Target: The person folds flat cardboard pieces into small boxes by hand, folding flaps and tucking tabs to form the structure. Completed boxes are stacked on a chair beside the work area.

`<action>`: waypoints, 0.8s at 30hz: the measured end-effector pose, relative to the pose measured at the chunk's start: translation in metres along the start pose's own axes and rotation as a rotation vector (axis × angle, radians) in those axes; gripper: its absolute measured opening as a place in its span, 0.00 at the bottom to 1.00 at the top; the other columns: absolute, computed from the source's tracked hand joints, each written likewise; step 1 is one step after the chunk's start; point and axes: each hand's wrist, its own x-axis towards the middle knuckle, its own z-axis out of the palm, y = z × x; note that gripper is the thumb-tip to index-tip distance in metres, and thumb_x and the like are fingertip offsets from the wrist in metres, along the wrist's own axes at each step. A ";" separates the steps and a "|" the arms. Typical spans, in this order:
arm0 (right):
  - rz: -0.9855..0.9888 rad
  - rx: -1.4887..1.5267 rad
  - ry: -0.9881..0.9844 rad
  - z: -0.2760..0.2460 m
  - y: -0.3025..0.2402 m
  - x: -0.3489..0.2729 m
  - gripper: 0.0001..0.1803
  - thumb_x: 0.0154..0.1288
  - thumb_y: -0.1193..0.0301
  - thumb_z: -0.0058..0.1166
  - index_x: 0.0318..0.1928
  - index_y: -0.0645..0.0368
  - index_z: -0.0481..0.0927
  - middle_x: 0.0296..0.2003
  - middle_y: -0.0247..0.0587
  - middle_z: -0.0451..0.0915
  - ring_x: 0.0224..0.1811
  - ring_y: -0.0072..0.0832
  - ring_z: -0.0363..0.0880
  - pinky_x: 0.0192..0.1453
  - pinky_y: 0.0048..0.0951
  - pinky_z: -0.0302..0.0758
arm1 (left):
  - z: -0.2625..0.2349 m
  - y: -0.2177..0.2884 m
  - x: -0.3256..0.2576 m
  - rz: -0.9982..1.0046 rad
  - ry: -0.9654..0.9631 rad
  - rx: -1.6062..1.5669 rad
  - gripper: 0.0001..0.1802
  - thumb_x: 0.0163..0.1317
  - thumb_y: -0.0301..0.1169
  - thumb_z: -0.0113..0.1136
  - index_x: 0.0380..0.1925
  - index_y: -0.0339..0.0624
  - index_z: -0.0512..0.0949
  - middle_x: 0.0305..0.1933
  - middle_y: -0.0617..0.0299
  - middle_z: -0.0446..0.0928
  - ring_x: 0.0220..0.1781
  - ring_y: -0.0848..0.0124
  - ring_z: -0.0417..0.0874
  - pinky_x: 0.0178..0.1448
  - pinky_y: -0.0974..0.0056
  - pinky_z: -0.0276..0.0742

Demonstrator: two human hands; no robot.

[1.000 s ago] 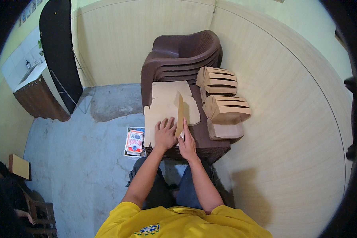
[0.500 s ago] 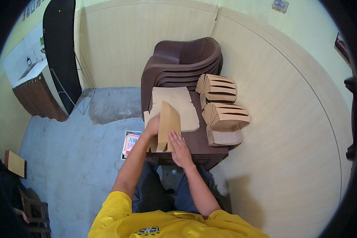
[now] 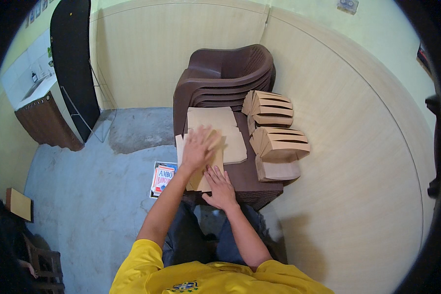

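A tan cardboard piece (image 3: 197,183) lies low at the near edge of a brown table (image 3: 245,180). Across its upper part passes my left hand (image 3: 200,149), blurred by motion, with its fingers visibly spread. My right hand (image 3: 221,188) rests flat on the lower right of this piece, fingers stretched out. Just beyond them, flat tan cardboard sheets (image 3: 211,116) lie stacked. How the piece is folded under my left hand is hidden.
Two nested bundles of folded cardboard trays, a far one (image 3: 272,109) and a near one (image 3: 281,139), stand on the table's right side. Stacked brown plastic chairs (image 3: 225,78) are behind. A box with printed packets (image 3: 162,179) sits left of the table.
The cardboard piece stood raised and folded between my hands; now it lies lower. My left hand has come from behind it onto its top, while my right hand has shifted slightly down.
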 end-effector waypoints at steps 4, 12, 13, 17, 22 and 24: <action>-0.019 0.175 0.079 0.004 0.007 -0.005 0.47 0.66 0.56 0.65 0.81 0.61 0.65 0.85 0.53 0.55 0.90 0.48 0.47 0.91 0.53 0.46 | 0.004 0.016 -0.011 -0.190 -0.404 -0.055 0.31 0.83 0.59 0.41 0.82 0.76 0.66 0.90 0.57 0.57 0.91 0.50 0.51 0.90 0.33 0.30; 0.065 0.374 0.354 0.007 0.050 0.014 0.32 0.74 0.65 0.59 0.74 0.66 0.73 0.77 0.59 0.69 0.82 0.56 0.62 0.86 0.52 0.59 | 0.030 -0.003 0.007 -0.235 -0.486 -0.068 0.32 0.83 0.60 0.38 0.84 0.77 0.62 0.91 0.61 0.53 0.92 0.53 0.48 0.90 0.31 0.34; 0.089 0.315 0.385 0.003 0.059 0.023 0.32 0.75 0.65 0.58 0.74 0.66 0.73 0.77 0.59 0.69 0.81 0.57 0.63 0.85 0.52 0.61 | 0.033 -0.007 0.009 -0.241 -0.523 -0.066 0.33 0.83 0.60 0.38 0.84 0.76 0.61 0.91 0.61 0.52 0.93 0.53 0.47 0.90 0.31 0.34; 0.333 0.005 0.444 -0.014 0.091 0.069 0.34 0.76 0.63 0.57 0.76 0.67 0.70 0.77 0.62 0.67 0.78 0.61 0.65 0.82 0.52 0.66 | 0.044 -0.015 0.014 -0.239 -0.505 -0.041 0.33 0.83 0.58 0.38 0.85 0.76 0.59 0.92 0.62 0.49 0.93 0.54 0.45 0.90 0.30 0.33; 0.782 0.005 0.154 -0.037 0.092 0.110 0.44 0.73 0.54 0.60 0.78 0.72 0.65 0.75 0.71 0.67 0.75 0.60 0.68 0.75 0.57 0.73 | 0.036 0.003 0.017 -0.232 -0.554 0.050 0.33 0.82 0.58 0.38 0.85 0.83 0.57 0.93 0.59 0.47 0.93 0.45 0.41 0.86 0.20 0.29; 0.867 0.006 0.085 -0.047 0.086 0.119 0.48 0.71 0.51 0.63 0.77 0.74 0.64 0.75 0.73 0.67 0.75 0.59 0.69 0.73 0.60 0.74 | 0.027 0.010 0.020 -0.256 -0.564 0.048 0.34 0.80 0.63 0.37 0.84 0.86 0.57 0.93 0.58 0.47 0.93 0.43 0.39 0.84 0.17 0.28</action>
